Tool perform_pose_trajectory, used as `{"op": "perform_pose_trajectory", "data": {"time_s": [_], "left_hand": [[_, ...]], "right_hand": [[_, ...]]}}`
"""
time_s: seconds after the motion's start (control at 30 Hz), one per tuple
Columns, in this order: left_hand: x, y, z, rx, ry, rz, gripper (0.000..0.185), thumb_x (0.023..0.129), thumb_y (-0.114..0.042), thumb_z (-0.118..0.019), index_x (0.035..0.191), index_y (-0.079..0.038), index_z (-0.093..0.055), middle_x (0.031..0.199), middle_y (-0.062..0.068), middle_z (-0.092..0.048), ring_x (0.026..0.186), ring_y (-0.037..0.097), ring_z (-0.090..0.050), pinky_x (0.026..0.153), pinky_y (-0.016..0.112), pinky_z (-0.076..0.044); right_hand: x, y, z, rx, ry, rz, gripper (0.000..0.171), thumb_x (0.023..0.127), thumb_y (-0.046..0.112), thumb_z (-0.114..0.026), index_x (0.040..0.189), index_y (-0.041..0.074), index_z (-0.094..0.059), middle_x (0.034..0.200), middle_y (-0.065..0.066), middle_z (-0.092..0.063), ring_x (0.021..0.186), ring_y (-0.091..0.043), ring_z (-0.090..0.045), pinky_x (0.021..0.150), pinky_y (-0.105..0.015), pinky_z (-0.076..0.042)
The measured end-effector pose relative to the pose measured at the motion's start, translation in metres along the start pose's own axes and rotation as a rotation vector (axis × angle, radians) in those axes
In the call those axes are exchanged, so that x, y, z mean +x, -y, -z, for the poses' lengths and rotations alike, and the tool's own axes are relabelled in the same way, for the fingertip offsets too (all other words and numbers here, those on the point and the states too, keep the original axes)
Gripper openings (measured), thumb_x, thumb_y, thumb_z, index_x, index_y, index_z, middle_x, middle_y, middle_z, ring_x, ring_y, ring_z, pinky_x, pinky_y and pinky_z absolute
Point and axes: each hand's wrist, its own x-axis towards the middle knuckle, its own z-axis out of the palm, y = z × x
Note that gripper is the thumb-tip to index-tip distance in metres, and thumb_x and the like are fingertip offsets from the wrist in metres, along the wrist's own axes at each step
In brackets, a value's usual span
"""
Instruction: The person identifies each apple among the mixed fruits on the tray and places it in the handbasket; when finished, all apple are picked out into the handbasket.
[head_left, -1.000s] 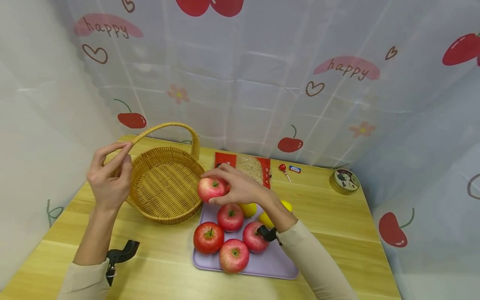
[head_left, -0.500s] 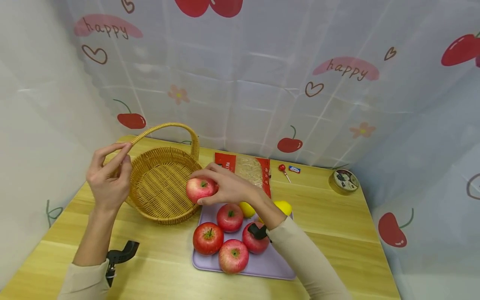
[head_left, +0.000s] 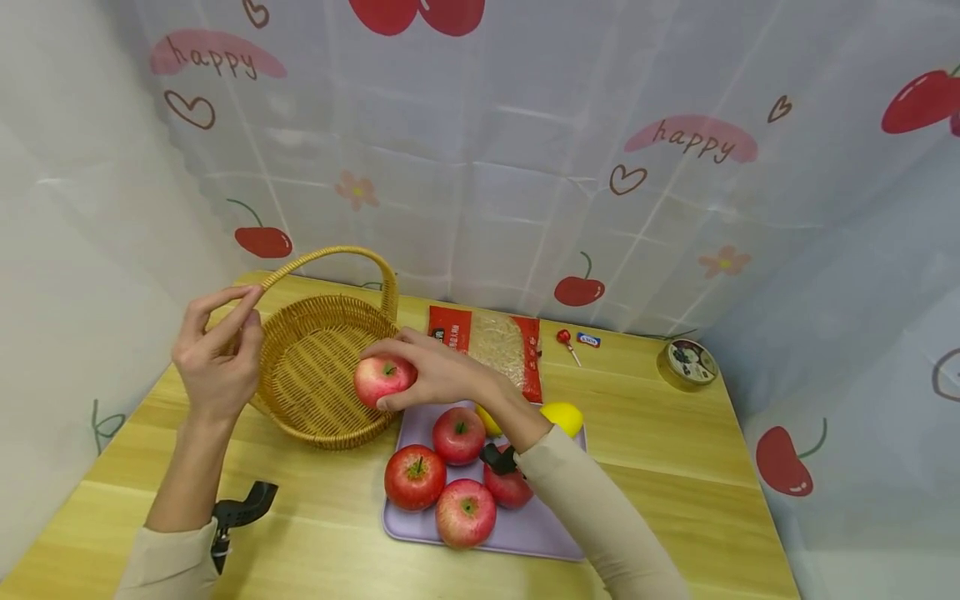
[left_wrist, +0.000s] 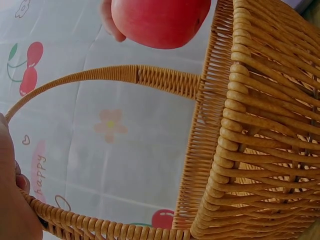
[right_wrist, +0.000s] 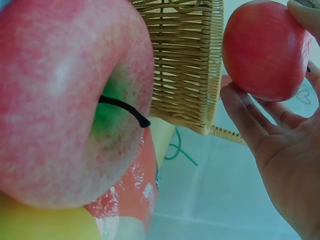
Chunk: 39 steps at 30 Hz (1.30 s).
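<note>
In the head view, my right hand grips a red-and-yellow apple above the right rim of a wicker basket. The right wrist view has that apple between thumb and fingers, with the basket's side close by. My left hand pinches the basket's arched handle on its left part. No fruit shows inside the basket. A purple tray at the right bears several apples and yellow lemons, partly covered by my right forearm.
Behind the tray lies a red food packet with a see-through window. A lollipop, a small blue wrapped piece and a round tin lie farther right. A printed curtain hangs along the table's back edge.
My right hand has carried the apple leftward, from beside the basket to over its right rim. The left hand stays on the handle, and the basket has not moved.
</note>
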Motion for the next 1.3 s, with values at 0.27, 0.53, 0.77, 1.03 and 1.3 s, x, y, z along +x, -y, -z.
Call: {"op": "perform_pose_trajectory", "data": {"time_s": [0.27, 0.53, 0.77, 1.03, 1.3], "left_hand": [[0.001, 0.001, 0.001, 0.01, -0.005, 0.0, 0.019, 0.091, 0.0, -0.061, 0.097, 0.01, -0.076, 0.102, 0.026, -0.068, 0.049, -0.003, -0.026, 0.053, 0.007, -0.024], [0.0, 0.001, 0.002, 0.012, -0.004, 0.001, 0.019, 0.09, 0.001, -0.061, 0.097, 0.01, -0.076, 0.103, 0.025, -0.068, 0.048, -0.003, -0.025, 0.053, 0.007, -0.024], [0.0, 0.0, 0.003, 0.008, 0.001, -0.002, 0.019, 0.09, 0.002, -0.06, 0.097, 0.01, -0.076, 0.102, 0.025, -0.068, 0.048, -0.003, -0.024, 0.052, 0.006, -0.023], [0.0, 0.0, 0.001, 0.003, 0.003, -0.009, 0.019, 0.09, 0.002, -0.06, 0.097, 0.01, -0.076, 0.102, 0.027, -0.068, 0.049, -0.002, -0.025, 0.052, 0.009, -0.023], [0.002, -0.001, 0.0, 0.018, -0.004, -0.009, 0.019, 0.09, 0.002, -0.061, 0.097, 0.009, -0.077, 0.101, 0.027, -0.068, 0.05, -0.001, -0.026, 0.053, 0.01, -0.024]], "right_hand": [[0.012, -0.007, -0.004, 0.057, 0.0, -0.018, 0.066, 0.081, 0.062, -0.073, 0.141, 0.046, -0.05, 0.13, 0.009, -0.048, 0.113, -0.008, -0.05, 0.092, -0.035, -0.048], [0.022, -0.005, -0.005, 0.058, 0.011, -0.024, 0.064, 0.082, 0.06, -0.073, 0.14, 0.043, -0.052, 0.126, 0.009, -0.049, 0.11, -0.008, -0.051, 0.091, -0.031, -0.047], [0.034, -0.008, -0.005, 0.048, 0.047, -0.036, 0.064, 0.081, 0.06, -0.074, 0.139, 0.045, -0.052, 0.124, 0.008, -0.05, 0.108, -0.008, -0.052, 0.09, -0.029, -0.047], [0.044, -0.011, -0.005, 0.021, 0.084, -0.043, 0.063, 0.083, 0.057, -0.073, 0.141, 0.043, -0.051, 0.122, 0.007, -0.049, 0.107, -0.01, -0.051, 0.09, -0.03, -0.046], [0.053, -0.013, -0.005, 0.015, 0.09, -0.049, 0.066, 0.083, 0.058, -0.073, 0.142, 0.038, -0.051, 0.126, 0.005, -0.049, 0.111, -0.011, -0.05, 0.091, -0.033, -0.046]]}}
